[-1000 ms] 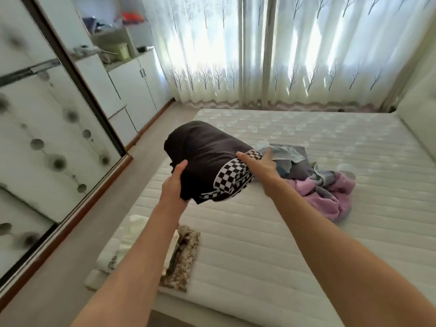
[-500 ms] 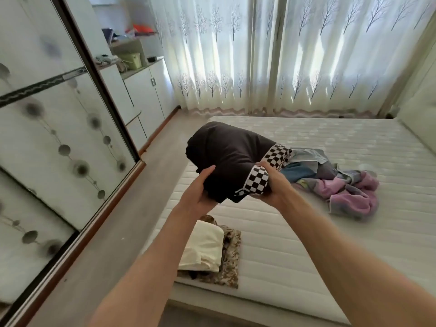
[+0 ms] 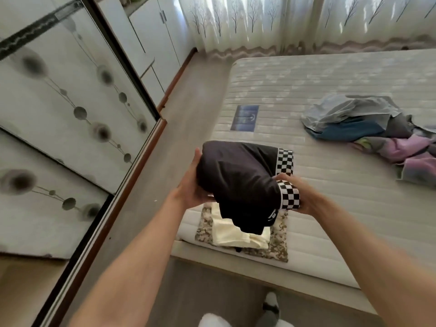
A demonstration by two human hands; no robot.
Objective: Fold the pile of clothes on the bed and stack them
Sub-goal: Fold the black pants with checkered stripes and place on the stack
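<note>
Both hands, left (image 3: 191,190) and right (image 3: 304,197), grasp the folded black garment (image 3: 238,182) above the stack (image 3: 245,234); pile (image 3: 368,128) upper right remains unfolded.

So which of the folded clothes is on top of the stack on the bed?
The cream garment; it lies on the camouflage one.

Folded black garment (image 3: 238,182) with black-and-white checkered trim, bundled thick, held above the near corner of the bed (image 3: 330,185), one corner drooping onto the stack; cream folded piece (image 3: 236,234) lying flat atop a camouflage-patterned folded piece (image 3: 279,246) at the mattress edge, directly beneath; loose unfolded pile (image 3: 368,128) of pale blue, teal, grey and lilac fabric, crumpled, well apart toward the far right.
</note>
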